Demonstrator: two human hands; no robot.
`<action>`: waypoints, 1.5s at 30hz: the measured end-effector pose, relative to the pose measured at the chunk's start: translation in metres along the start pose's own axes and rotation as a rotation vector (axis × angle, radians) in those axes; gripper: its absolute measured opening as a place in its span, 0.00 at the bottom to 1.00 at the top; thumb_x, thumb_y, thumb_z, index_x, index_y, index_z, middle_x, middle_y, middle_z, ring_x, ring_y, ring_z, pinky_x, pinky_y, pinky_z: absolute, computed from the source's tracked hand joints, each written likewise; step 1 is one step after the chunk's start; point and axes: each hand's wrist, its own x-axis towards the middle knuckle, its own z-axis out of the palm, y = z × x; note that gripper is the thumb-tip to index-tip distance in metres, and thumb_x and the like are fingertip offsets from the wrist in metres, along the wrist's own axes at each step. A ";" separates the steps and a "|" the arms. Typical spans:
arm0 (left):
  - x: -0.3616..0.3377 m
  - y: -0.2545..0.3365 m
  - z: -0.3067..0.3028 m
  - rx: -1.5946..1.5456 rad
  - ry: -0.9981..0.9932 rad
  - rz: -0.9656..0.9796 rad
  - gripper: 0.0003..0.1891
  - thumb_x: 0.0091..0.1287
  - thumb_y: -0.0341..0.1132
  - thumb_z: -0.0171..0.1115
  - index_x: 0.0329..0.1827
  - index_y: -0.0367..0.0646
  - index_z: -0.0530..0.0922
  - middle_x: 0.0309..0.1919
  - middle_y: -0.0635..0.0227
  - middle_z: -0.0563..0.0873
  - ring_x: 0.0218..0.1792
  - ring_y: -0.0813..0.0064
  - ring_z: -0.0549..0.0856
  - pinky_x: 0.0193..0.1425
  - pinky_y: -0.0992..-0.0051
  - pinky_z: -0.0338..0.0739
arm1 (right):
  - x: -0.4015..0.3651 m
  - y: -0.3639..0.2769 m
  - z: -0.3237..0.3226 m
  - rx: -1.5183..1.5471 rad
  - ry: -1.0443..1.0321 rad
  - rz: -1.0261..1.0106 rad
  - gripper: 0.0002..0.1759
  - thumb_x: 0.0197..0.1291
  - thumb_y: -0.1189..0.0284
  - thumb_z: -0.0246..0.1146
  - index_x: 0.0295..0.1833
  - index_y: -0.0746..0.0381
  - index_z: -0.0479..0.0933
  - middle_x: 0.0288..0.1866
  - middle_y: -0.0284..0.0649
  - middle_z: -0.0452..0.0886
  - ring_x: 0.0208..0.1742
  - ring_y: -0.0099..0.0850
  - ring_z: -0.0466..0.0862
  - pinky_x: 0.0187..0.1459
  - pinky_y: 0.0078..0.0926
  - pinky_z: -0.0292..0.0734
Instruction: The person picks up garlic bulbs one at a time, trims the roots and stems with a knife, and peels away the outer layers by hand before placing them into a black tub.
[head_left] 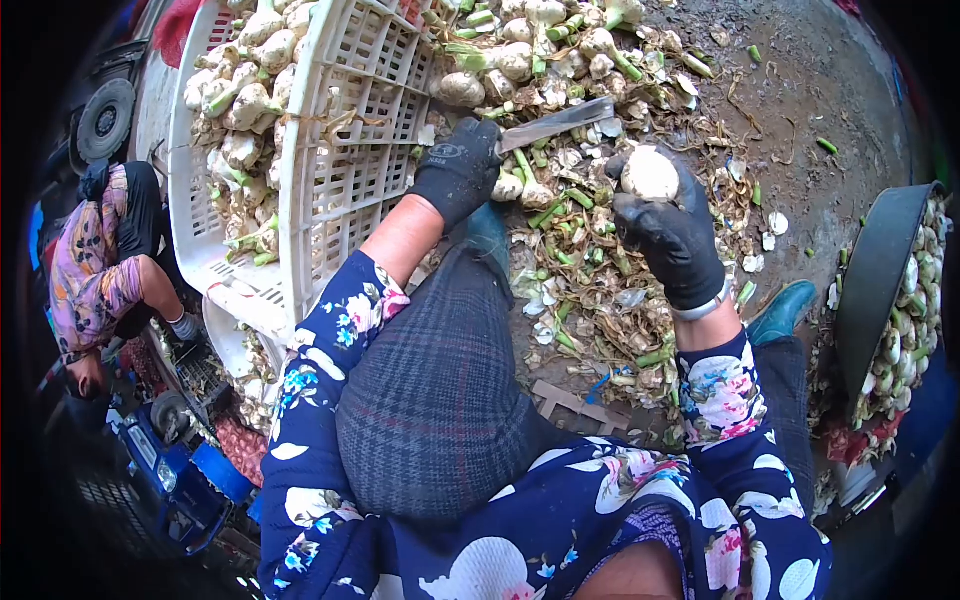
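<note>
Across a gap from the blade (pixel 560 124) sits garlic (pixel 650 175).

Black rubber tyre with grey hub (pixel 107 121), upper left. Red mesh fabric (pixel 176 30), top left. Person (pixel 97 265) in purple floral top, dark trousers, far left. Blue vehicle with headlight (pixel 180 475), lower left.

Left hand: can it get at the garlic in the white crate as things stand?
Probably not directly: the left hand is closed around a knife, and the slatted side of the crate stands between it and the garlic inside.
</note>
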 end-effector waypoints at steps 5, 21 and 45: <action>-0.013 0.002 0.006 -0.217 0.133 0.102 0.13 0.53 0.32 0.61 0.41 0.39 0.71 0.33 0.57 0.76 0.38 0.58 0.77 0.42 0.65 0.72 | 0.012 -0.001 -0.012 0.125 0.067 0.010 0.23 0.51 0.69 0.65 0.52 0.62 0.70 0.38 0.37 0.76 0.34 0.22 0.76 0.34 0.20 0.73; -0.018 0.026 -0.001 -0.546 0.033 -0.003 0.16 0.55 0.35 0.66 0.41 0.39 0.72 0.31 0.68 0.78 0.30 0.78 0.77 0.36 0.74 0.73 | 0.025 -0.005 0.025 0.494 0.244 0.118 0.16 0.60 0.60 0.56 0.49 0.57 0.72 0.32 0.38 0.76 0.25 0.26 0.75 0.25 0.24 0.72; -0.004 0.004 -0.023 -0.810 0.038 -0.157 0.16 0.55 0.33 0.66 0.43 0.39 0.71 0.31 0.71 0.78 0.34 0.82 0.77 0.37 0.79 0.73 | 0.159 0.004 -0.062 -0.253 -0.011 -0.512 0.19 0.54 0.66 0.62 0.48 0.66 0.74 0.39 0.40 0.81 0.41 0.26 0.80 0.43 0.20 0.73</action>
